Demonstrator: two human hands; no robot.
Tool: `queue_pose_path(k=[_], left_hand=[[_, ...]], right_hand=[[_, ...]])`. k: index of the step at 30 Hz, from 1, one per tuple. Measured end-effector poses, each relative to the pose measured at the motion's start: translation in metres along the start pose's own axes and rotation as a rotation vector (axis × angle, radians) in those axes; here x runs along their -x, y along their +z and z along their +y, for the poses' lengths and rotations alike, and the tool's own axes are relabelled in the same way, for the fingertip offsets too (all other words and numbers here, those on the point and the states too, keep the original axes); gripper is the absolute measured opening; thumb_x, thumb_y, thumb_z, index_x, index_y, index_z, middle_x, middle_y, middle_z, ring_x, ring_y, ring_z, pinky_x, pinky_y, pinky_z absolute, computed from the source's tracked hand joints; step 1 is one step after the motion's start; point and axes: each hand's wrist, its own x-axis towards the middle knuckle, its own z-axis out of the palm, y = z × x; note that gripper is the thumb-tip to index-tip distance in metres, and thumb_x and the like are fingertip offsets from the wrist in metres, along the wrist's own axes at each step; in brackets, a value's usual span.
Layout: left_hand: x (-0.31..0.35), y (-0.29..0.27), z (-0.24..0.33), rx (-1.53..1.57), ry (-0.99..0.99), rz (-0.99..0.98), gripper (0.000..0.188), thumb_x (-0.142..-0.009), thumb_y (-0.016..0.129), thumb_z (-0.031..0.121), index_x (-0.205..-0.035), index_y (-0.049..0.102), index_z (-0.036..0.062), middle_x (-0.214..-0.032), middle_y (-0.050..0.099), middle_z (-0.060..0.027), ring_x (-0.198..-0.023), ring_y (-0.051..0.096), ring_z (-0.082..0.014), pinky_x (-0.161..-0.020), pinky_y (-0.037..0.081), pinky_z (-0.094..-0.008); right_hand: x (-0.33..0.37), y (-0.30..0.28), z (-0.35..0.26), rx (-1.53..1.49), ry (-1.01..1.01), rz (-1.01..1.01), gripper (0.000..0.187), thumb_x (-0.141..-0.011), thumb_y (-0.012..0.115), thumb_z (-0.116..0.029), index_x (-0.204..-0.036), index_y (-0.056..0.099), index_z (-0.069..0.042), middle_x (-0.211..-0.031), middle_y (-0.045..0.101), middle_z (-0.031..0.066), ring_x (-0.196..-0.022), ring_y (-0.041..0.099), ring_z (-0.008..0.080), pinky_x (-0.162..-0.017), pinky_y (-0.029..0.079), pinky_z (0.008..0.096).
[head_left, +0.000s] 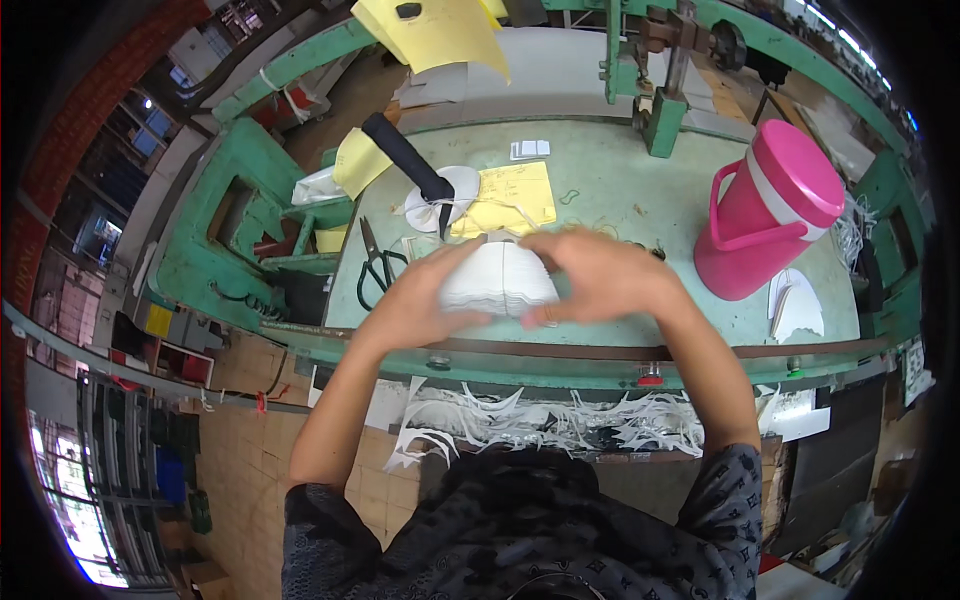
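A thick stack of white cut paper pieces (500,282) rests on the green metal table (620,190), just ahead of me. My left hand (425,300) grips its left side, fingers curled over the top edge. My right hand (590,275) clasps its right side, fingertips pressed against the stack's front. Both hands squeeze the stack between them.
Black scissors (377,265) lie left of my hands. A pink jug (770,205) stands at the right. Yellow paper sheets (510,197) and a black-handled tool (410,165) lie behind the stack. White paper offcuts (540,420) hang below the table's near edge. More white pieces (795,305) lie by the jug.
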Motion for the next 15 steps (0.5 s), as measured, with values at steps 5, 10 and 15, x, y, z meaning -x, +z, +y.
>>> queue_pose_path(k=[5,10,15], left_hand=[[0.001,0.016,-0.006,0.183,-0.167,0.046,0.075,-0.079,0.088,0.012,-0.146,0.057,-0.0002,-0.136,0.066,-0.0234,-0.120,0.066,-0.0219,-0.104,0.048,-0.0344],[0.015,0.050,-0.017,0.556,-0.041,0.421,0.049,-0.093,0.076,0.015,-0.137,0.063,-0.0029,-0.134,0.068,-0.0170,-0.124,0.063,-0.0218,-0.107,0.046,-0.0364],[0.014,0.067,-0.017,0.649,-0.105,0.542,0.035,-0.101,0.065,0.016,-0.130,0.067,-0.0035,-0.136,0.066,-0.0185,-0.131,0.060,-0.0262,-0.113,0.042,-0.0374]], right_hand=[[-0.003,0.036,-0.008,0.015,0.064,0.202,0.053,-0.079,0.081,-0.013,-0.123,0.062,0.010,-0.099,0.071,0.0314,-0.090,0.071,0.0445,-0.084,0.056,0.0461],[0.002,0.088,-0.003,-0.271,-0.021,0.623,0.058,-0.080,0.081,-0.009,-0.131,0.061,0.010,-0.122,0.067,0.0308,-0.112,0.067,0.0454,-0.098,0.053,0.0453],[-0.003,0.114,-0.006,-0.222,-0.053,0.765,0.056,-0.081,0.082,-0.010,-0.132,0.063,0.006,-0.132,0.065,0.0278,-0.122,0.063,0.0448,-0.104,0.050,0.0448]])
